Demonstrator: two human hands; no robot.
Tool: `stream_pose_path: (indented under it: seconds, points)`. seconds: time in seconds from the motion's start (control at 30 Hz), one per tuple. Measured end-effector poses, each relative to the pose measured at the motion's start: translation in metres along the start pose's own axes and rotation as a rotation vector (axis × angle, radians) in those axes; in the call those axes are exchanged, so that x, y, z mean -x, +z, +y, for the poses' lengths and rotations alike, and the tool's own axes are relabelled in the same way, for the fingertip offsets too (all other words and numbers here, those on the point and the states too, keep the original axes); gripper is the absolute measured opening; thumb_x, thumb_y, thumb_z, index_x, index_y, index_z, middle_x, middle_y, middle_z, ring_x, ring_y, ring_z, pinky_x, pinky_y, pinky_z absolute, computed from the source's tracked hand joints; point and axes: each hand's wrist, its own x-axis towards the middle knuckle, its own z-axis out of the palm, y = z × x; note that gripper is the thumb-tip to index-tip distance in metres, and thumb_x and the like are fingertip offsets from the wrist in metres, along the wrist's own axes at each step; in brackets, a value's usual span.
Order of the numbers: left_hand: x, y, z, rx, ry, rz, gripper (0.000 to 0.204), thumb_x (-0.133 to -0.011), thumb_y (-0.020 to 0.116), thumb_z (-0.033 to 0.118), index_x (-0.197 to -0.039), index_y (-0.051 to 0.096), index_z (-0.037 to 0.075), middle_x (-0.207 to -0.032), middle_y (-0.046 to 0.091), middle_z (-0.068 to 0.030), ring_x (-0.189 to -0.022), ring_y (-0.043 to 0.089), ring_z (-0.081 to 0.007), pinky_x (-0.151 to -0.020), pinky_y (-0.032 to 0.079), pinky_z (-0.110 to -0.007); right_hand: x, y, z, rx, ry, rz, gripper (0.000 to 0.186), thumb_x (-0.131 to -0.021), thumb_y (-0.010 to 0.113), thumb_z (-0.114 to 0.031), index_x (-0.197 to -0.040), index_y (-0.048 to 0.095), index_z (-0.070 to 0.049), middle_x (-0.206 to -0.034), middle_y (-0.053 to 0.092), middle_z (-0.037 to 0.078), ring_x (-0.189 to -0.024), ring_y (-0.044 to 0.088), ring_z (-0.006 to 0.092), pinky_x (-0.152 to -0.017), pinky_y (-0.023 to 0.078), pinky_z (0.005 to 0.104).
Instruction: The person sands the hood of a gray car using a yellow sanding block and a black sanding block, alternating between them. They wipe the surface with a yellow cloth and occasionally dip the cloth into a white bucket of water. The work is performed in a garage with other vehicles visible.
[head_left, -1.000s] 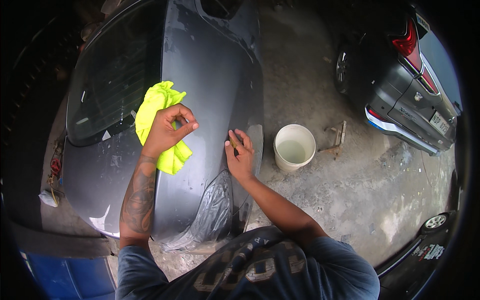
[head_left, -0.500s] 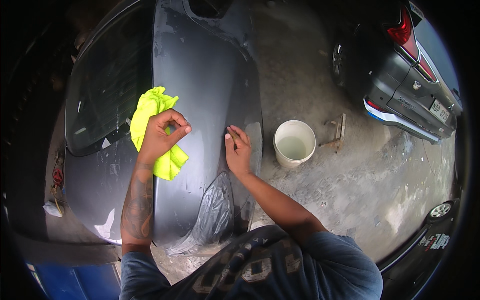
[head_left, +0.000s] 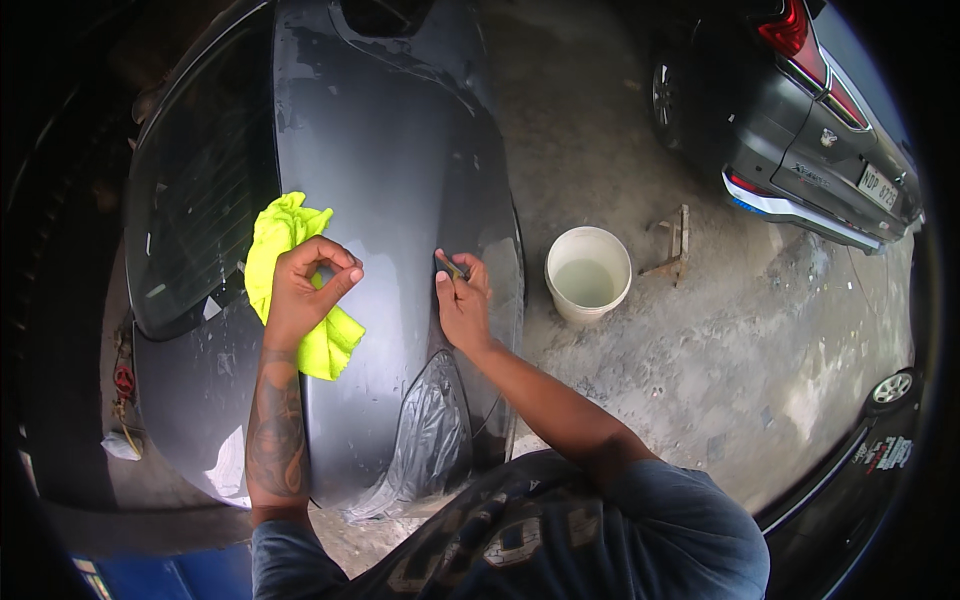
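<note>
A grey car body (head_left: 375,180) with patchy, dull paint stretches out in front of me. Over the seam beside its window, my left hand (head_left: 305,285) curls closed, thumb and index tips together in a ring. A neon yellow-green cloth (head_left: 342,350) bunches out from under that hand, which seems to grip it; the lower fingers are hidden. My right hand (head_left: 464,305) is at the panel's right side. Between its thumb and fingers it pinches a small, thin folded piece of sandpaper (head_left: 453,268), dark with a tan edge.
Clear plastic sheeting (head_left: 428,435) covers part of the car near me. On the concrete floor (head_left: 700,350) to the right stand a white bucket (head_left: 590,236) of cloudy water and a small metal stand (head_left: 682,246). A dark grey vehicle (head_left: 790,165) is parked at upper right.
The view has turned slightly. My right hand's fingers have shifted, so the folded sandpaper shows more plainly. My left hand keeps its curled pose beside the cloth.
</note>
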Motion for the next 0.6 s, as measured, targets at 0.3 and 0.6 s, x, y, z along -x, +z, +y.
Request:
stream_pose_path:
  seconds: [0.3, 0.6]
  points:
    - [-0.002, 0.0, 0.0, 0.056, 0.009, -0.001, 0.017, -0.09, 0.08, -0.007, -0.096, 0.067, 0.003, -0.094, 0.073, -0.0066, -0.094, 0.071, -0.0158, -0.088, 0.055, -0.03, 0.014, -0.001, 0.008, 0.065, 0.006, -0.039, 0.04, -0.104, 0.058, -0.032, -0.134, 0.074, -0.01, -0.139, 0.048, 0.011, -0.131, 0.045, 0.0296, -0.107, 0.033, 0.0518]
    - [0.001, -0.002, -0.001, 0.099, 0.061, 0.065, 0.017, -0.09, 0.078, -0.008, -0.096, 0.066, 0.002, -0.092, 0.072, -0.0056, -0.091, 0.07, -0.0146, -0.086, 0.056, -0.031, 0.023, -0.005, 0.003, 0.017, -0.032, -0.008, 0.035, -0.104, 0.058, -0.027, -0.129, 0.077, -0.01, -0.13, 0.054, 0.011, -0.127, 0.049, 0.0303, -0.103, 0.036, 0.0499]
